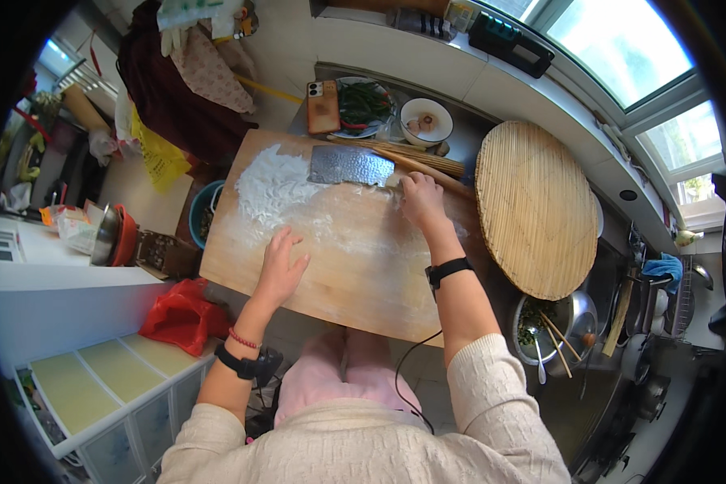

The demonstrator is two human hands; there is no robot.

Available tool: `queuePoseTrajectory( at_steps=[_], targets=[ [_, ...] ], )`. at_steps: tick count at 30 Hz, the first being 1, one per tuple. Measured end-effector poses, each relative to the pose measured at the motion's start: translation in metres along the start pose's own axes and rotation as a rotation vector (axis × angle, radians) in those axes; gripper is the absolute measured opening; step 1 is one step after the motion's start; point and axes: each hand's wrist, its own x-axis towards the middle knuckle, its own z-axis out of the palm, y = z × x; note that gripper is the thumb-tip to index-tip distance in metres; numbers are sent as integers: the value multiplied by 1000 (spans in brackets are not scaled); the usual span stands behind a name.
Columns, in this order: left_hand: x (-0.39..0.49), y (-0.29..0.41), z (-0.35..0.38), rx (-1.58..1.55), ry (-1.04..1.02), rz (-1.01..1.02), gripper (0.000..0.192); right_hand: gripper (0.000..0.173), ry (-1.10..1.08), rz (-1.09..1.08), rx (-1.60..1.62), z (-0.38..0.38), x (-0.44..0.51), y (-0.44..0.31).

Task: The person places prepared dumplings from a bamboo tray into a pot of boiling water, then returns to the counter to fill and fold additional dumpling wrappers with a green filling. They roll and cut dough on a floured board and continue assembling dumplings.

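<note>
A wooden board [339, 275] dusted with flour lies before me. My left hand [281, 266] is over its left part, fingers apart and holding nothing. A heap of white flour [275, 181] spreads beyond that hand. Near the far edge lies a broad metal blade [352, 165] with a dimpled surface, like a cleaver's. My right hand [422, 196] is just right of the blade, fingers bent downward. What lies under those fingers is hidden, so a grip on a handle cannot be made out. A wooden rolling pin [432, 172] rests beyond the right hand.
Behind the board are a phone [323, 107], a plate of green peppers [366, 109] and a white bowl [426, 121]. At right stands a round reed mat [535, 212], above a metal bowl [584, 320] with chopsticks. A red plastic bag [184, 317] lies left.
</note>
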Motion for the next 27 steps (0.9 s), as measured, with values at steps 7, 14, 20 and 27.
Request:
queuePoseTrajectory(
  at_steps=[7,14,20,27],
  targets=[
    [-33,-22,-64,6,-35,-156,36,31,-434,-60,140,-26,13,-1],
    [2,-58,-84,-105,-30,-130,33,19,-211,16,-74,-43,-68,-42],
    [67,-78,-78,-40,-20,91,34,13,379,-10,-224,-32,-99,-24],
    [187,-116,-74,231,-103,341,55,16,175,66,-106,-35,-60,18]
  ],
)
